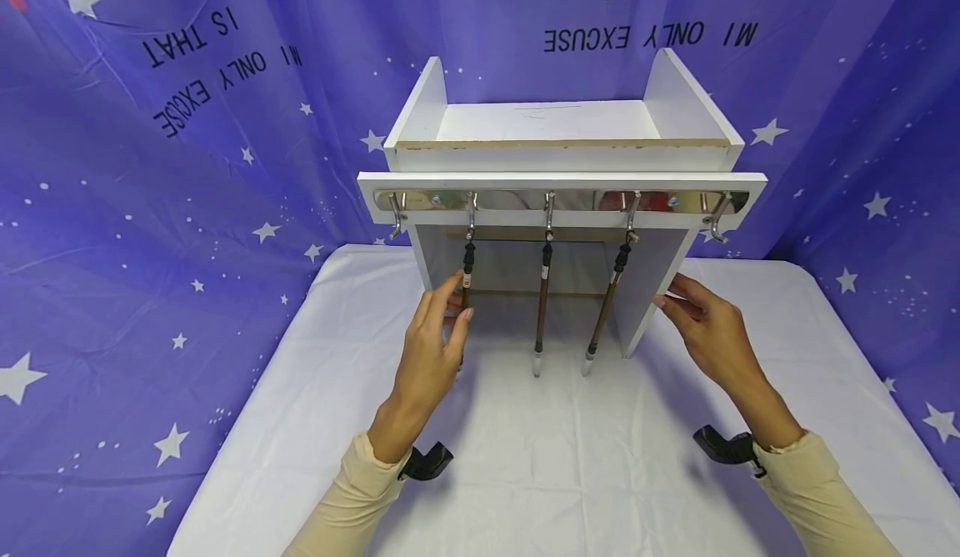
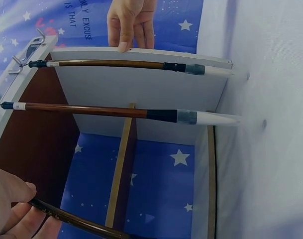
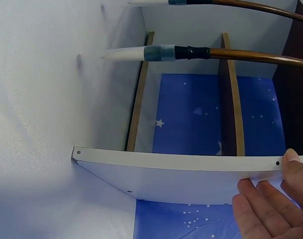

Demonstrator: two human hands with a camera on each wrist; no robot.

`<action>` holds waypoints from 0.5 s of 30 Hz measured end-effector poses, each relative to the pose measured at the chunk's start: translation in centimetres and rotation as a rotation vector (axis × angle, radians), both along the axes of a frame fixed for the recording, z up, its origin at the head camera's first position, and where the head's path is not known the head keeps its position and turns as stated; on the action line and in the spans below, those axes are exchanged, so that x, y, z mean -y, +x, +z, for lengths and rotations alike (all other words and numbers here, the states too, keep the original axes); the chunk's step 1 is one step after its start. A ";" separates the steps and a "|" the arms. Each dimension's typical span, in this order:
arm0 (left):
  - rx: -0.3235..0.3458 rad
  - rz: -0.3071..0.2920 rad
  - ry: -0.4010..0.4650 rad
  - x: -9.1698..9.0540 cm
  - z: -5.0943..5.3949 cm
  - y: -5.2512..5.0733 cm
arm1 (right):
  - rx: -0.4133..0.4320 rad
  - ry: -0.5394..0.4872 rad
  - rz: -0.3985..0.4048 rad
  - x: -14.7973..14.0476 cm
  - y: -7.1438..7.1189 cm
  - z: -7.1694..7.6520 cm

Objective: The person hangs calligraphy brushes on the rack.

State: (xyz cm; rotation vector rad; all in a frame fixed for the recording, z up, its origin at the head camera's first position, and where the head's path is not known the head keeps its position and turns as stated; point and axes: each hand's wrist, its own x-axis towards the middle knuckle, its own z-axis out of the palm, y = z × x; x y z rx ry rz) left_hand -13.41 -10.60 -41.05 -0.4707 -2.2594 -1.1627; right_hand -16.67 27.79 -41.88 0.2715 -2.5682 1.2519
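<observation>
My left hand [image 1: 426, 348] holds the leftmost writing brush [image 2: 74, 219] by its dark handle, between thumb and fingers. Its tip is hidden in the head view. Two more brushes hang to the right: a middle brush [image 1: 543, 298] and a right brush [image 1: 606, 303], both brown-handled with white bristles pointing down. They hang from a metal hook strip [image 1: 510, 200] on the front of a white wooden rack [image 1: 562, 180]. At the rack's right side panel [image 3: 181, 160], my right hand [image 1: 712, 332] rests its thumb on the front edge, with fairly straight fingers along the outer face.
The rack stands on a white-covered table [image 1: 525, 474]. Its two outermost hooks, the left hook [image 1: 396, 215] and the right hook [image 1: 718, 217], carry nothing. An open shelf [image 1: 547, 122] tops the rack. Behind hangs a purple star-printed cloth [image 1: 225, 165].
</observation>
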 end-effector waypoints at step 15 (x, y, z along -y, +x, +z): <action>0.007 -0.019 0.012 -0.2 -0.3 -0.8 | 0.012 -0.013 -0.009 0.1 0.1 0.2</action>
